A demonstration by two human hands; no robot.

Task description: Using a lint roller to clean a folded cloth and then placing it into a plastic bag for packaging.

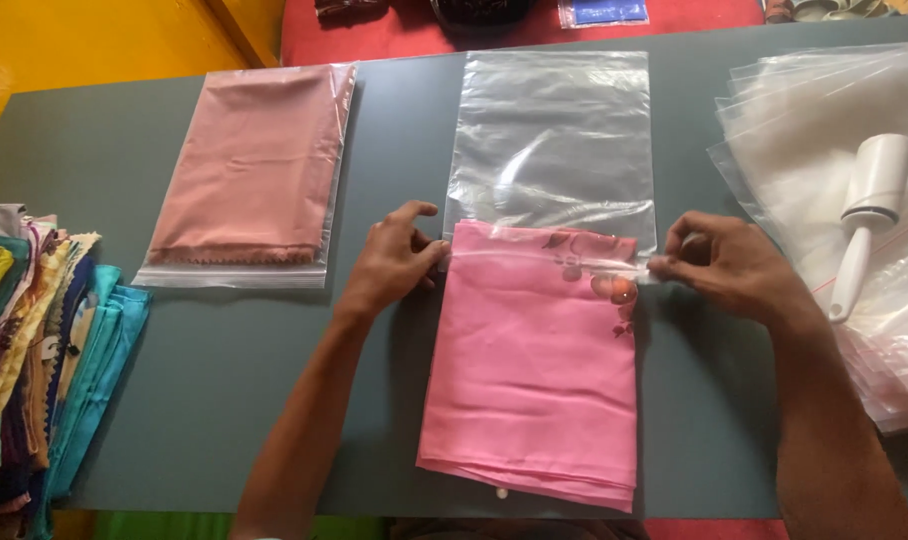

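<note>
Pinching the mouth of clear plastic bag point(552, 140) at both corners, left hand point(392, 262) and right hand point(726, 262) fingers pressed on the film, over far end of folded pink cloth point(534, 370) mid-table. Bagged pink cloth point(249, 170) far left, lint roller point(864, 225) on bag stack point(824, 130) right

Item count, counter top

Hands: 2, left hand point(392, 262) and right hand point(726, 264). Folded pink cloth point(534, 370): 1. Open clear bag point(554, 140): 1. Bagged cloth point(249, 170): 1. Lint roller point(867, 215): 1. Bag stack point(824, 110) and folded-cloth pile point(34, 350): 1 each, contents uncountable.
</note>
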